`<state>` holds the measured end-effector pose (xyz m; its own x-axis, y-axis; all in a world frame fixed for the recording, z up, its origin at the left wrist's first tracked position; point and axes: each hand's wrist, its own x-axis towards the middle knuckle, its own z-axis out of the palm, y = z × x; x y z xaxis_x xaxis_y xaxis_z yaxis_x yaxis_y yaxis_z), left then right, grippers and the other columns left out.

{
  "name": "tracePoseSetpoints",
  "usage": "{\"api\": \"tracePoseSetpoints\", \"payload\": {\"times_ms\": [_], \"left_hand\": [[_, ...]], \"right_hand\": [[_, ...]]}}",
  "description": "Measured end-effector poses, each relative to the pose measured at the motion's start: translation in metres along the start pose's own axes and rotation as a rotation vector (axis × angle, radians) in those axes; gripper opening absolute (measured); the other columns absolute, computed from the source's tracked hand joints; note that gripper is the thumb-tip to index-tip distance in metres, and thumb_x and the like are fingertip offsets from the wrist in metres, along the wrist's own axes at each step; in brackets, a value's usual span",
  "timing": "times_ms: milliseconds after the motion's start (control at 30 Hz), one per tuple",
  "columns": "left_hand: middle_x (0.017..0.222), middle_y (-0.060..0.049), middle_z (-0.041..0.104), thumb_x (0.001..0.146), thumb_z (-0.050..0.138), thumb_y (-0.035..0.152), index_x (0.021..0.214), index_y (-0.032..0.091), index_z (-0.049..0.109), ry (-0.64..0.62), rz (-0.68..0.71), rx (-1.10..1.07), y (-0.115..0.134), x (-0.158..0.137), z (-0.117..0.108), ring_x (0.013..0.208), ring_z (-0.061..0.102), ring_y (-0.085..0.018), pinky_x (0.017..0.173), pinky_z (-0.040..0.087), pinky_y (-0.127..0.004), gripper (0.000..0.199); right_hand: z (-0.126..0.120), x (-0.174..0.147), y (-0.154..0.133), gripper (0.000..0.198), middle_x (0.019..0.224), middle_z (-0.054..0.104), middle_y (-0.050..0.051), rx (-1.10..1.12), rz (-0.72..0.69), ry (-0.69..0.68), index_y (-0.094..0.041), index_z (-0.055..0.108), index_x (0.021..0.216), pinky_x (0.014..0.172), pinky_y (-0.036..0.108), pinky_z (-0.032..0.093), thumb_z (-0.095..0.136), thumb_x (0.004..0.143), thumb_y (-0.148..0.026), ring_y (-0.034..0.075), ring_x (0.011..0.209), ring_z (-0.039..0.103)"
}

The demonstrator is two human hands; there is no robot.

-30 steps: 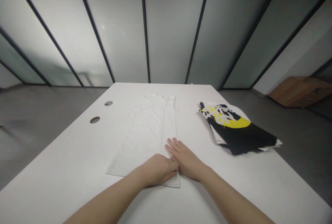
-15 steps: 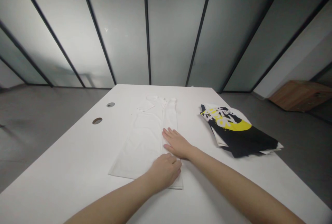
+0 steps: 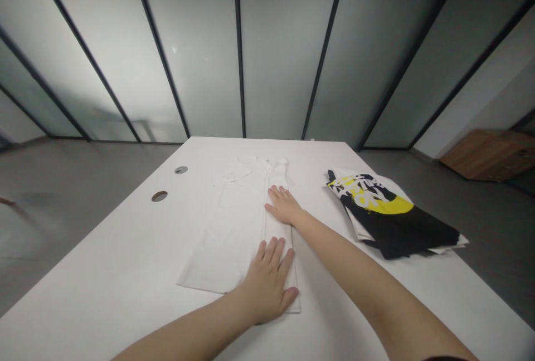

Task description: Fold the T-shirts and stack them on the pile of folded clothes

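Note:
A white shirt lies flat on the white table, its right side folded inward in a long strip. Its collar end points away from me and its hem is toward me. My left hand rests on the folded strip near the hem, fingers spread and palm down. Farther up, my right hand lies flat on the same strip, fingers stretched out. Neither hand grips the cloth. The left hand and wrist cover part of the hem.
To the right, a stack of folded black, white and yellow printed clothes lies near the edge of the white table. Two round holes pierce the tabletop on the left. Beyond stand frosted glass panels, and a wooden cabinet is at the far right.
My left hand has gone from curled fingers to spread flat on the shirt. My right hand has slid farther up the folded strip, toward the collar. The view has shifted slightly.

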<state>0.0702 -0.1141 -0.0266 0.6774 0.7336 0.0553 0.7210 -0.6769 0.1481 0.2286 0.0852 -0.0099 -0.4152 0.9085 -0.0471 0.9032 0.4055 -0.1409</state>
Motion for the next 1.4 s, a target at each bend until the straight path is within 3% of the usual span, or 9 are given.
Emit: {"api": "tracePoseSetpoints", "payload": {"times_ms": [267, 400, 467, 567, 700, 833, 1000, 1200, 1400], "left_hand": [[0.177, -0.019, 0.010, 0.106, 0.029, 0.066, 0.172, 0.015, 0.018, -0.148, 0.027, -0.041, 0.012, -0.021, -0.021, 0.163, 0.006, -0.043, 0.129, 0.009, -0.064, 0.084], [0.166, -0.025, 0.041, 0.102, 0.033, 0.073, 0.161, 0.012, 0.044, -0.242, -0.022, -0.052, 0.028, -0.023, -0.058, 0.152, 0.038, -0.047, 0.119, 0.035, -0.064, 0.085], [0.140, -0.024, 0.066, 0.104, 0.031, 0.067, 0.144, 0.013, 0.061, -0.256, -0.120, -0.060, 0.033, -0.012, -0.078, 0.126, 0.064, -0.042, 0.102, 0.051, -0.058, 0.073], [0.106, -0.016, 0.075, 0.110, 0.030, 0.046, 0.124, 0.016, 0.067, -0.189, -0.261, -0.054, 0.030, 0.020, -0.093, 0.096, 0.073, -0.033, 0.082, 0.057, -0.047, 0.050], [0.111, -0.017, 0.074, 0.105, 0.041, 0.019, 0.127, 0.014, 0.066, -0.009, -0.364, 0.016, 0.012, 0.067, -0.071, 0.102, 0.071, -0.032, 0.084, 0.055, -0.043, 0.034], [0.136, -0.020, 0.067, 0.103, 0.046, 0.022, 0.134, 0.013, 0.064, 0.129, -0.348, 0.029, 0.002, 0.083, -0.029, 0.123, 0.063, -0.036, 0.102, 0.050, -0.051, 0.037], [0.166, -0.021, 0.043, 0.107, 0.036, 0.047, 0.159, 0.009, 0.044, 0.139, -0.307, 0.041, 0.010, 0.069, 0.002, 0.155, 0.035, -0.039, 0.124, 0.029, -0.058, 0.065], [0.174, -0.022, 0.025, 0.104, 0.033, 0.059, 0.167, 0.005, 0.028, 0.067, -0.270, 0.013, 0.016, 0.050, 0.014, 0.162, 0.020, -0.040, 0.129, 0.020, -0.059, 0.083], [0.176, -0.021, 0.017, 0.103, 0.035, 0.062, 0.171, 0.010, 0.018, 0.074, -0.258, 0.038, 0.032, 0.022, 0.026, 0.163, 0.011, -0.045, 0.128, 0.015, -0.068, 0.088]], "right_hand": [[0.005, -0.034, -0.009, 0.073, 0.176, 0.019, 0.018, -0.021, -0.079, 0.063, -0.007, 0.033, 0.166, 0.131, 0.053, 0.011, 0.035, 0.107, -0.050, 0.037, 0.164, 0.012], [0.010, -0.063, -0.019, 0.069, 0.174, 0.025, 0.019, 0.015, -0.059, 0.037, -0.010, 0.036, 0.165, 0.126, 0.052, 0.026, 0.038, 0.107, -0.049, 0.036, 0.160, 0.026], [0.008, -0.072, -0.022, 0.063, 0.173, 0.031, 0.018, 0.024, -0.073, 0.044, -0.014, 0.041, 0.162, 0.123, 0.051, 0.032, 0.041, 0.107, -0.046, 0.035, 0.157, 0.033], [-0.001, -0.071, -0.021, 0.048, 0.162, 0.050, 0.014, 0.061, -0.095, 0.081, -0.020, 0.054, 0.151, 0.119, 0.046, 0.037, 0.037, 0.109, -0.038, 0.029, 0.149, 0.045], [-0.010, -0.054, -0.006, 0.046, 0.154, 0.059, 0.012, 0.106, -0.106, 0.122, -0.020, 0.060, 0.145, 0.120, 0.039, 0.037, 0.032, 0.109, -0.029, 0.024, 0.143, 0.051], [-0.003, -0.038, 0.014, 0.056, 0.169, 0.041, 0.014, 0.071, -0.101, 0.060, -0.014, 0.048, 0.158, 0.126, 0.044, 0.028, 0.038, 0.107, -0.034, 0.030, 0.156, 0.036], [0.004, -0.018, 0.034, 0.068, 0.177, 0.020, 0.012, 0.056, -0.010, 0.030, -0.016, 0.032, 0.168, 0.130, 0.050, 0.017, 0.034, 0.107, -0.047, 0.033, 0.163, 0.017], [-0.002, -0.003, 0.036, 0.069, 0.177, 0.018, 0.012, 0.043, 0.017, 0.014, -0.017, 0.029, 0.169, 0.131, 0.051, 0.016, 0.031, 0.108, -0.049, 0.034, 0.163, 0.017], [0.005, -0.026, 0.022, 0.070, 0.177, 0.018, 0.014, 0.038, 0.016, 0.029, -0.016, 0.031, 0.169, 0.130, 0.055, 0.017, 0.032, 0.107, -0.051, 0.038, 0.163, 0.018]]}}
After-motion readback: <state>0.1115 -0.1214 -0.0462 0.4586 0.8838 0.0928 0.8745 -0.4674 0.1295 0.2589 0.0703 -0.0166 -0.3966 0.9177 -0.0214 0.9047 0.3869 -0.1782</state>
